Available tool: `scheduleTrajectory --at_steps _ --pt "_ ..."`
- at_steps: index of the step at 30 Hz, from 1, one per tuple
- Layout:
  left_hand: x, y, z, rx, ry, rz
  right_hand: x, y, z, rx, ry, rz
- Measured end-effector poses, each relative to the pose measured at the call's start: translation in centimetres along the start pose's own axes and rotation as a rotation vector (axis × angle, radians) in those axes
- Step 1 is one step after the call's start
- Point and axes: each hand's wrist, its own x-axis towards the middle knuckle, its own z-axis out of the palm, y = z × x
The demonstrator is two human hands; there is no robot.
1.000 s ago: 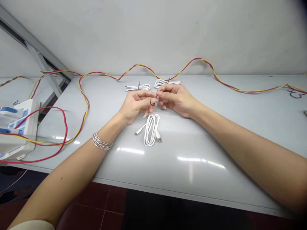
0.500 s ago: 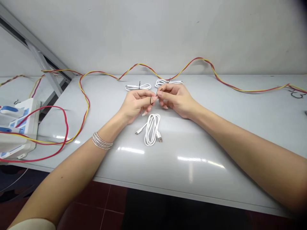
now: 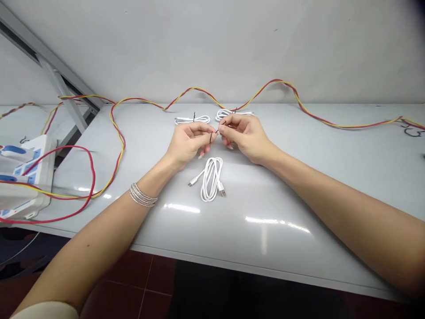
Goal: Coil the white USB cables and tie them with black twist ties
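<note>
Between my two hands runs a short black twist tie (image 3: 217, 131). My left hand (image 3: 191, 142) pinches one end, which hangs down past the thumb. The other end is pinched by my right hand (image 3: 246, 137), thumb against forefinger. Below the hands, and apart from them, a coiled white USB cable (image 3: 210, 179) lies loose on the table with both plugs showing. Behind the left hand rests a white cable bundle (image 3: 199, 119) bound with a black tie. Another bound white cable bundle (image 3: 224, 114) lies behind the right hand, partly hidden by it.
A red and yellow twisted wire (image 3: 195, 88) winds along the back of the grey table (image 3: 282, 261). At the left edge sits a white power strip (image 3: 43, 153) with plugs and a red wire loop. More black ties (image 3: 411, 132) lie at the far right.
Both hands stay together, pinching the twist tie. The tie between the fingertips appears drawn a little straighter. The view has shifted slightly; the cables have not moved.
</note>
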Motion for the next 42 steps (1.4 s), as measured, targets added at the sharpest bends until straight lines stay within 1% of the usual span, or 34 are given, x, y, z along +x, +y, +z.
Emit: scheduleTrajectory --at_steps 7,12,16,23,29,34,39,42 --pt "0.2 -0.2 -0.3 -0.044 -0.016 -0.025 0.0 -0.1 -0.3 0.022 -0.018 0.003" --pt "0.1 -0.1 -0.2 0.013 -0.024 0.004 0.1 0.1 -0.3 0.051 -0.019 0.024" --pt "0.0 -0.1 -0.2 0.057 -0.007 0.007 0.1 0.2 -0.1 0.06 -0.008 0.038" --pt "0.0 -0.1 0.0 0.092 0.017 0.025 0.1 0.3 0.0 0.014 0.005 -0.032" --pt "0.1 -0.7 -0.1 0.069 0.054 0.094 0.0 0.0 0.1 0.106 -0.02 0.068" --pt "0.0 -0.7 -0.1 0.063 0.03 0.108 0.0 0.0 0.2 0.155 -0.027 0.122" --pt "0.0 -0.4 -0.1 0.126 0.033 0.039 0.3 0.7 -0.2 0.069 -0.015 0.057" --pt "0.1 -0.4 -0.1 0.147 0.039 0.037 0.4 1.0 -0.3 -0.006 0.01 0.009"
